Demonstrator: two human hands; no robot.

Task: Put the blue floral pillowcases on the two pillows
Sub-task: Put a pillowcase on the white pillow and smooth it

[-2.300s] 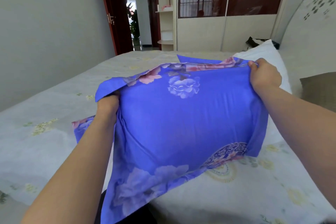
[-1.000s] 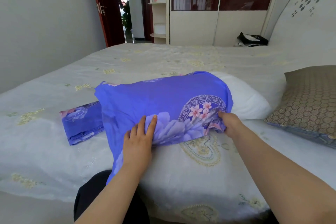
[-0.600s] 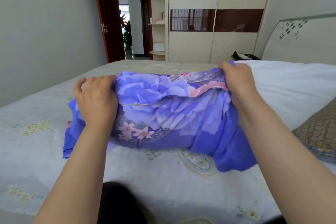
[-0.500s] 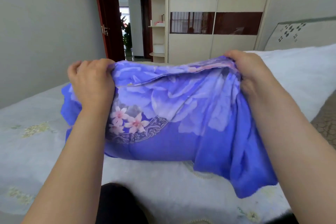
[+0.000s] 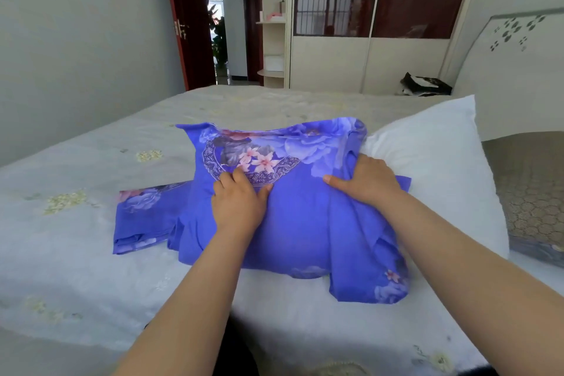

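Observation:
A pillow in a blue floral pillowcase (image 5: 305, 223) lies on the bed (image 5: 76, 223) in front of me. My left hand (image 5: 239, 201) rests flat on top of it, fingers together on the flower medallion. My right hand (image 5: 369, 180) grips a bunched fold of the case at its right side. A bare white pillow (image 5: 433, 168) lies just right of it, touching the case. A second blue floral pillowcase (image 5: 143, 217) lies folded flat to the left, partly under the covered pillow.
A brown honeycomb-patterned cushion (image 5: 534, 192) lies at the far right by the headboard (image 5: 515, 70). A wardrobe (image 5: 366, 24) and an open door (image 5: 189, 24) stand beyond the bed. A dark bag (image 5: 424, 85) sits past the bed's far edge.
The covered pillow was held up in both hands half a second ago; now it lies on the bed. My left hand has flattened on top and my right holds the case's right side.

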